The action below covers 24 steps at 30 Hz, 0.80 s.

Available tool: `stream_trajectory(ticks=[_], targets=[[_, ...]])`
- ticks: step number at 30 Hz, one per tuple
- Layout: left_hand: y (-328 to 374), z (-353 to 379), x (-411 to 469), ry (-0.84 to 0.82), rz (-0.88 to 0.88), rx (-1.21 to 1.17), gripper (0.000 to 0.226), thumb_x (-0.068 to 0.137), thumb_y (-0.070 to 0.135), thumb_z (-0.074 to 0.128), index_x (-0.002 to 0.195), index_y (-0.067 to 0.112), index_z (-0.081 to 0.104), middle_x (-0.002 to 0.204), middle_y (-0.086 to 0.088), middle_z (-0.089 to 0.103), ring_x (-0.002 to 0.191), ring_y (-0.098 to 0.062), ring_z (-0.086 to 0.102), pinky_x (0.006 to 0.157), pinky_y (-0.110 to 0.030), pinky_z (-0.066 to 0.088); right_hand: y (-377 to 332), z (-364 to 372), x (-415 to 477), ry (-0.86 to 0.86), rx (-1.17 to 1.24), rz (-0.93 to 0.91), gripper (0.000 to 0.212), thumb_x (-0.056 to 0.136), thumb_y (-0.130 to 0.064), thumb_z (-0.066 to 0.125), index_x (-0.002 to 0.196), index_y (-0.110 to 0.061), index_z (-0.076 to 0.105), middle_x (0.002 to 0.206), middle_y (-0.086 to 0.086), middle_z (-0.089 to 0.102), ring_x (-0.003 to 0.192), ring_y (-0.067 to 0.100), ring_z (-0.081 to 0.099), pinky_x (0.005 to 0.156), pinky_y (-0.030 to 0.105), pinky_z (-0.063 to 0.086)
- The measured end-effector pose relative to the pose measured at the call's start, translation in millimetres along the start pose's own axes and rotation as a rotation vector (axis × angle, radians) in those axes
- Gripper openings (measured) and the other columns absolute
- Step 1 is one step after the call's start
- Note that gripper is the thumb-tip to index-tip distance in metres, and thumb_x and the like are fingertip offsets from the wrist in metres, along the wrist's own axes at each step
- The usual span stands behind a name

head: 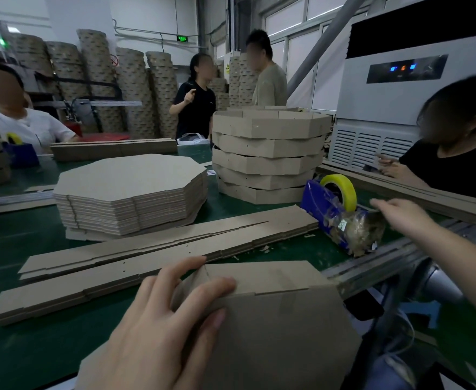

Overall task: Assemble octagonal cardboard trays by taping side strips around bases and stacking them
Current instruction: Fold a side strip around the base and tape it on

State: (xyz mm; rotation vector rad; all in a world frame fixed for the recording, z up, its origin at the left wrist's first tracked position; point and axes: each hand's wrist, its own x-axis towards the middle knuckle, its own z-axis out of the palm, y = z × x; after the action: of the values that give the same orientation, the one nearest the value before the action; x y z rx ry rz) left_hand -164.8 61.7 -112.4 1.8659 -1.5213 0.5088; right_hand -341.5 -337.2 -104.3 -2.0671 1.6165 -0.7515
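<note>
Green table fills most of the view, w/ ppl seated at both sides and two standing at the far end. Big white cooler-type unit stands back right behind the table, lit blue/red readout on its dark panel. Tall bundles of cardboard line the back wall. On the table, centre-right: stack of finished trays, five high, octagonal, a bit uneven, top one open side up. Left of it, not touching, sits the stack of flat octagon bases, many sheets thick. In front of both, long side strips lie in low piles running diagonally from near left to far right, the far end just beside the tape dispenser. Tray in progress is at the near edge, closest to the camera, tilted w/ the flat base facing the viewer and a strip folded along its upper edges; its right corner overhangs the table rail. Dispenser is blue, at the right table edge, its front end caked w/ tape scraps and cardboard bits. Left hand lies on the tray in progress, fingers spread and near straight across the folded strip corner, thumb on the base, pressing. Right hand is blurred, reaching to the dispenser's front end, fingers stretched toward it; can't tell if it has any tape. Yellow tape roll sits upright in the dispenser.
</note>
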Motion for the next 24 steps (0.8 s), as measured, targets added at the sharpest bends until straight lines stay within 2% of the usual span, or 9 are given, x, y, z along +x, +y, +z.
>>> stream_trajectory(ticks=[4,7,11,15,24], targets=[[0,1,3,0.001,0.004,0.010,0.030,0.083,0.046,0.043,0.110,0.051,0.055,0.122,0.012,0.057,0.094,-0.003,0.049,0.052,-0.027,0.053,14,8,5,-0.065,0.235,-0.002,0.026,0.092,-0.045,0.058,0.095,-0.020,0.066,0.082,0.002,0.062,0.066,0.023,0.055,0.056,0.029,0.040],[1,2,4,0.000,0.007,0.011,0.030,0.083,0.045,0.044,0.110,0.052,0.054,0.122,0.013,0.057,0.095,-0.003,0.049,0.052,-0.028,0.054,10,6,10,-0.111,0.298,0.083,0.023,0.089,-0.048,0.061,0.087,-0.027,0.067,0.076,0.006,0.060,0.060,0.022,0.049,0.054,0.027,0.037],[-1,4,4,0.000,0.006,0.014,0.031,0.083,0.045,0.044,0.111,0.052,0.054,0.123,0.014,0.056,0.096,-0.002,0.049,0.054,-0.028,0.053,5,6,17,-0.159,0.413,0.215,0.016,0.082,-0.034,0.072,0.083,-0.018,0.068,0.072,0.008,0.053,0.057,0.018,0.037,0.051,0.027,0.030],[-3,4,4,0.010,0.004,0.017,0.030,0.083,0.046,0.044,0.111,0.051,0.055,0.123,0.015,0.056,0.096,-0.003,0.049,0.054,-0.029,0.054,3,3,21,-0.210,0.663,0.309,0.005,0.080,-0.016,0.071,0.080,-0.012,0.068,0.074,0.002,0.058,0.053,0.011,0.028,0.050,0.023,0.025],[-2,5,5,0.010,0.003,0.020,0.029,0.083,0.046,0.044,0.110,0.051,0.056,0.122,0.016,0.056,0.093,-0.003,0.050,0.051,-0.029,0.053,11,4,17,-0.234,0.891,0.360,0.010,0.084,-0.014,0.068,0.075,-0.012,0.065,0.079,0.001,0.062,0.057,0.005,0.031,0.058,0.020,0.032]])
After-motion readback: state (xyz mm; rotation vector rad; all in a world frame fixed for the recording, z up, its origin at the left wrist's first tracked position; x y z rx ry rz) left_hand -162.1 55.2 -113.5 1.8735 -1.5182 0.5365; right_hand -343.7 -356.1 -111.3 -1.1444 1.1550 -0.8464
